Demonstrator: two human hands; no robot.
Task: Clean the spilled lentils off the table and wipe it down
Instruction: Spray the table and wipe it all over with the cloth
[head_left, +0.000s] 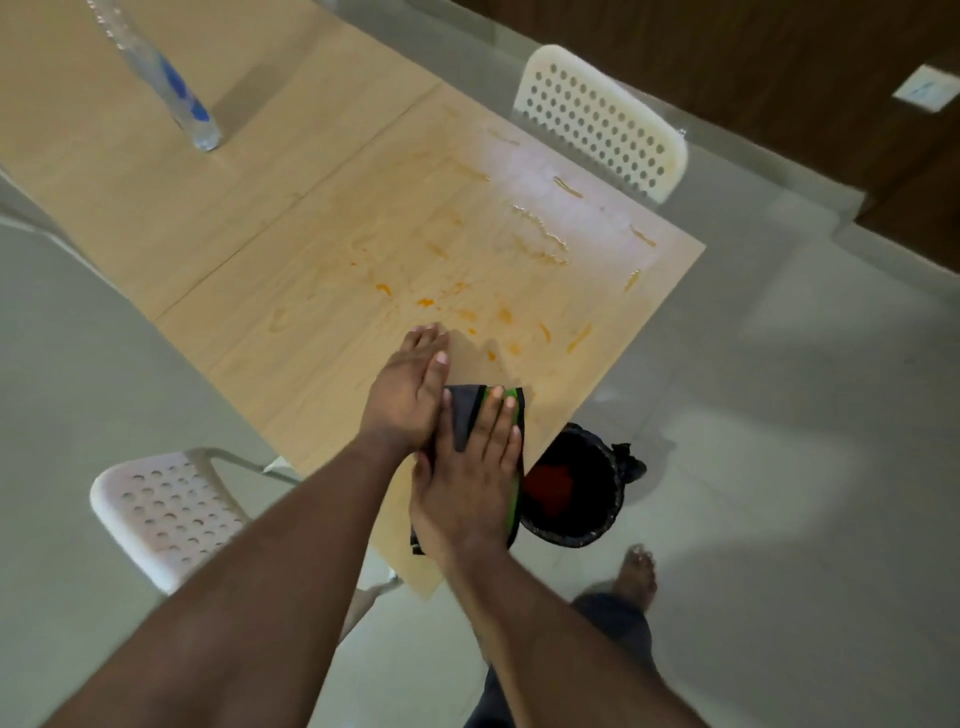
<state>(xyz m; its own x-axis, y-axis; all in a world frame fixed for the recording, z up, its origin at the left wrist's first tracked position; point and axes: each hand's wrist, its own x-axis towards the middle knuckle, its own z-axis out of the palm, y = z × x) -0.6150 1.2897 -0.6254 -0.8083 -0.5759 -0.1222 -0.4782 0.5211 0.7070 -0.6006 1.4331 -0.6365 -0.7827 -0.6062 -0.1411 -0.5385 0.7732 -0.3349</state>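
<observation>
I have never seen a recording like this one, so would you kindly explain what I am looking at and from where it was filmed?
There is no machine here: a person wears one wide-angle camera on the head, looking down at their own bare arms. The left hand lies flat on the light wooden table. The right hand presses with straight fingers on a dark cloth with a green edge near the table's edge; nothing is in a closed grip. Orange smears of spilled lentils streak the tabletop. A clear plastic bottle with a blue label stands farther off. On the floor beside the table sits a black-lined waste bin, and two white perforated chairs stand alongside.
</observation>
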